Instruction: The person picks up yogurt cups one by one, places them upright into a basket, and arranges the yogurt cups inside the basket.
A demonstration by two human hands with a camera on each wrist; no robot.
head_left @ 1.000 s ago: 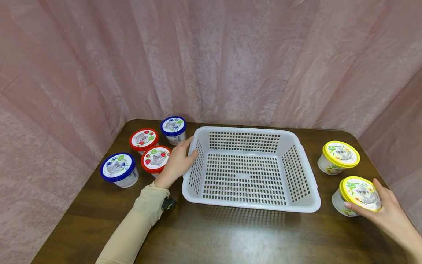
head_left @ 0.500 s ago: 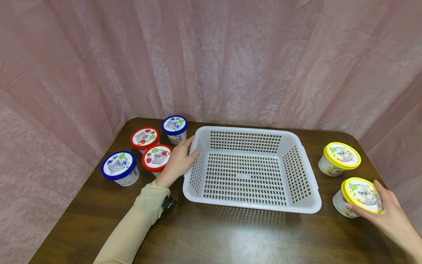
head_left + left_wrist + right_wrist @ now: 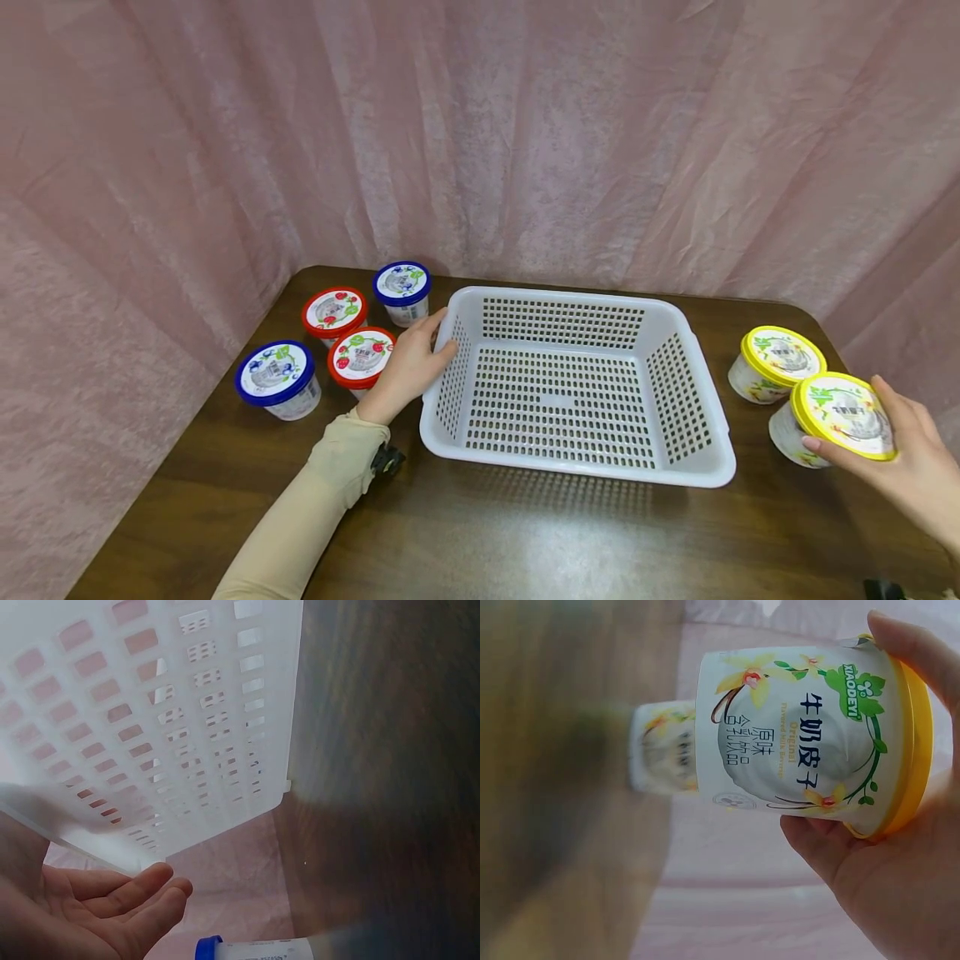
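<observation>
Pink curtain beyond the hands, brown table under them. White basket sits between, left hand gripping its side. Right hand's got a yellow-lidded tub gripped round the lid, another yellow tub just beyond. Blue tubs and red tubs near the left hand.

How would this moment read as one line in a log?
left hand: holds basket rim | right hand: grips yellow-lidded tub above table | second yellow-lidded tub: on table

The head view looks forward and down over the table. Close and turned sideways, the left wrist view shares with it the basket, the right a yellow-lidded tub.
</observation>
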